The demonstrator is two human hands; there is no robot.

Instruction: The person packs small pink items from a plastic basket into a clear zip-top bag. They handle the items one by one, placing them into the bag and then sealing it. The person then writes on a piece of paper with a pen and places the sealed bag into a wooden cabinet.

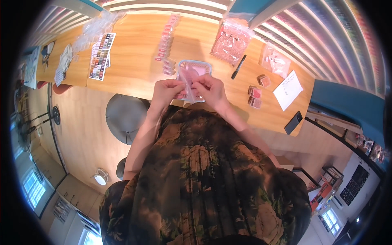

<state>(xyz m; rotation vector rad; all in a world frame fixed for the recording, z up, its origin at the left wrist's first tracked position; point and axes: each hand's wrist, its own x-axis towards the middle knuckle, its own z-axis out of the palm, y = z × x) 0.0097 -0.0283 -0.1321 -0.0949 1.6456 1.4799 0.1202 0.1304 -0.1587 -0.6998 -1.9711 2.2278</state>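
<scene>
A long wooden table (134,61) runs across the upper part of the view, with shelving behind it and a grey stool (124,116) tucked just below its near edge. On the right half lies a big clear bag (231,41) of pink pieces, a smaller bag (276,60) beside it, a white sheet (288,90) near the right end and a dark phone (293,122) at the table's near corner. On the left half are colour charts (102,56) and a line of small pink packets (165,38) running away from the person. A black pen (238,67) lies between the big bag and a few small pink boxes (256,93). At the near edge, in front of the person, sits a clear tray (195,67). Over it, the left hand (166,90) and right hand (211,90) meet, fingers pinched narrow on a small clear pouch (188,79) with pink contents, each hand gripping one side of it. The pouch hangs between the two hands, just above the tray; whether it touches the tray cannot be told.
</scene>
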